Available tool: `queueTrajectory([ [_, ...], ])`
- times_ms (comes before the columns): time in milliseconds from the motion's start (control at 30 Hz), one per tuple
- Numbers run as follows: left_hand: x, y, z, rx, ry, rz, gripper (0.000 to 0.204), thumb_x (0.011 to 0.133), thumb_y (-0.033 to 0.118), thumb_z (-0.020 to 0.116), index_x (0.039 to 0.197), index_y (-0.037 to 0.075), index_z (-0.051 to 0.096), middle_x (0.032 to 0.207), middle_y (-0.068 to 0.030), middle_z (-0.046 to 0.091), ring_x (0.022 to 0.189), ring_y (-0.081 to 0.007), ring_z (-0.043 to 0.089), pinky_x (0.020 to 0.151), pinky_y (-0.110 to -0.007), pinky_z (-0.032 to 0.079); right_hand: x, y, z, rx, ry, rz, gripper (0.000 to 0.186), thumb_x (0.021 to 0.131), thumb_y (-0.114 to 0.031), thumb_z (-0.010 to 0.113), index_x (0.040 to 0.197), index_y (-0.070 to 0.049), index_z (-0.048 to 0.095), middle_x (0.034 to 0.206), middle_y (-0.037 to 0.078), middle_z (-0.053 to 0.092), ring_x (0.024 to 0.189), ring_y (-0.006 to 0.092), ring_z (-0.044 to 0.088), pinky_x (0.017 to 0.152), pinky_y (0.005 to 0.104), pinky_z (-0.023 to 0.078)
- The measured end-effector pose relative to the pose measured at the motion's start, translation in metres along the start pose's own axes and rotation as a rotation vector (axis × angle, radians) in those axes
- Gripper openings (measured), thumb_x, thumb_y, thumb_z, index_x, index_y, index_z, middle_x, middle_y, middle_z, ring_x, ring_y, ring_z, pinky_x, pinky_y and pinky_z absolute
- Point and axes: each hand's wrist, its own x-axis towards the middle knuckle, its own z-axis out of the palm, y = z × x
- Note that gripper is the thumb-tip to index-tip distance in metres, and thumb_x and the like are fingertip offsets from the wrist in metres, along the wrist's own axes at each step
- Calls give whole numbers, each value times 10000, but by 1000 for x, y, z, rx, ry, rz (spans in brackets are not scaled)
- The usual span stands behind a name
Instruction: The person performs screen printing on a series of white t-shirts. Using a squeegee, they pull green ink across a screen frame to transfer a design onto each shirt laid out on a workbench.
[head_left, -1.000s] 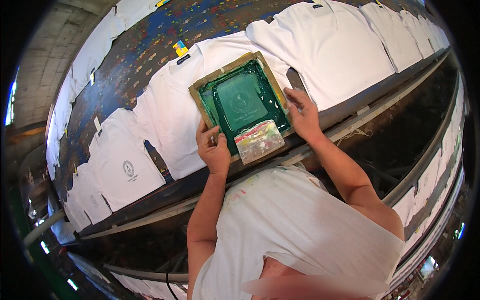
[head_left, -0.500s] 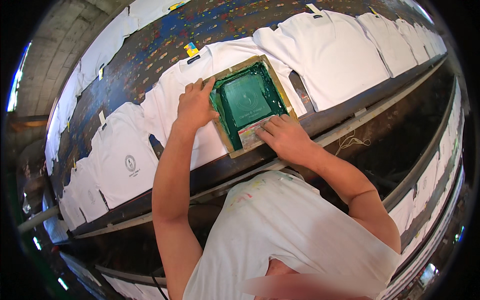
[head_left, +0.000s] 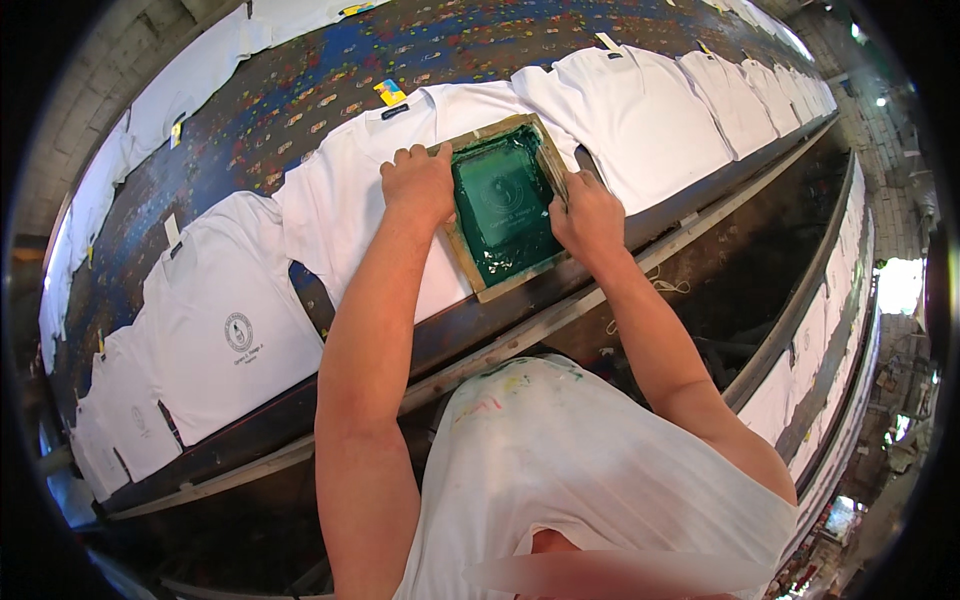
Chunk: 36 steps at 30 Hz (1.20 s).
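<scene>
A wooden-framed printing screen lies tilted on a white T-shirt, its mesh green and wet, with a round emblem showing through. My left hand is closed over the frame's left edge, fingers over its upper left corner. At the right side of the frame, my right hand closes around a flat squeegee, which stands along the inner right edge. My fingers and palm hide the squeegee's lower part. The shirt's collar and yellow-blue tag lie beyond the screen.
To the left, a white T-shirt bears a dark round print, with more shirts past it. Unmarked T-shirts line the right. The long table is speckled with paint. Its near rail runs before my body; another shirt-covered table curves at far right.
My right hand has lifted the squeegee from the screen's near edge and moved it to the right side. The left hand still holds the frame. The whole view has shifted slightly.
</scene>
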Motion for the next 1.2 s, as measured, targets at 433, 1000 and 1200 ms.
queueTrajectory([
  [433, 1, -4, 3, -46, 8, 5, 990, 775, 328, 1033, 1643, 264, 561, 1520, -111, 648, 1443, -344, 604, 1136, -567, 522, 22, -12, 27, 25, -51, 33, 271, 926, -167, 719, 1153, -19, 735, 1077, 218, 763, 987, 453, 758, 873, 567, 612],
  [1000, -2, 0, 5, -45, 15, -74, 1162, 695, 333, 1073, 1707, 397, 506, 1601, -73, 604, 1492, -343, 560, 1193, -556, 494, 2, 33, 0, 253, -257, -847, 412, 821, -58, 746, 1231, -45, 784, 1102, 106, 779, 1032, 317, 720, 929, 440, 566],
  [1200, -3, 2, 7, -56, 49, -101, 1218, 632, 270, 1086, 1701, 401, 519, 1648, -90, 586, 1512, -357, 540, 1231, -562, 465, 40, 61, -3, 378, -499, -924, 314, 839, -39, 729, 1142, -81, 804, 1066, 129, 779, 1044, 370, 714, 928, 480, 568],
])
